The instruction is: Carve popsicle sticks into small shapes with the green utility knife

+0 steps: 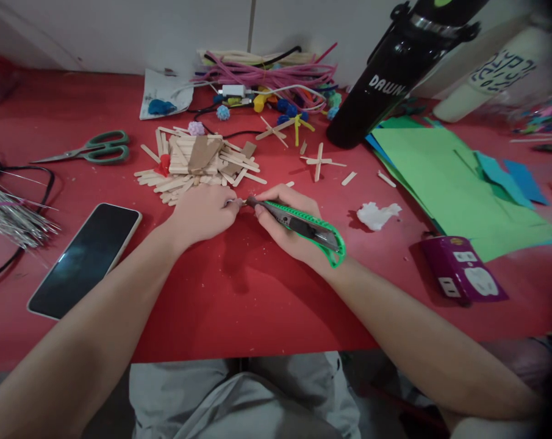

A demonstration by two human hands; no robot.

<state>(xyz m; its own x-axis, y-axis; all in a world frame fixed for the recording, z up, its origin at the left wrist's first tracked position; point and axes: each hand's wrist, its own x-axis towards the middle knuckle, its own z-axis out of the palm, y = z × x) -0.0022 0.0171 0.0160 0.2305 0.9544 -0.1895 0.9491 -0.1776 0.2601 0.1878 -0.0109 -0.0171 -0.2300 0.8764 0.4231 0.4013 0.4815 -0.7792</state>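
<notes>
Green box cutter (303, 224) in hand, my right hand (290, 227) has its fingers wrapped round the handle, and the blade end points left. Facing it, my left hand (206, 210) is closed, thumb and fingers pinched close to the cutter's tip. A small pale bit shows at those fingertips, too little to name. Just beyond my left hand lies a heap of wooden craft sticks (184, 152) with brown cardboard pieces (205, 153) on it. Crossed stick pieces (319, 162) lie past my right hand.
Scissors (106, 147), a phone (86, 259) and a wire bundle (14, 213) are on the left. A black bottle (385, 76), green paper sheets (458, 177), crumpled tissue (377, 215) and a purple box (463, 268) are on the right. Pink cords (271, 72) lie at the back.
</notes>
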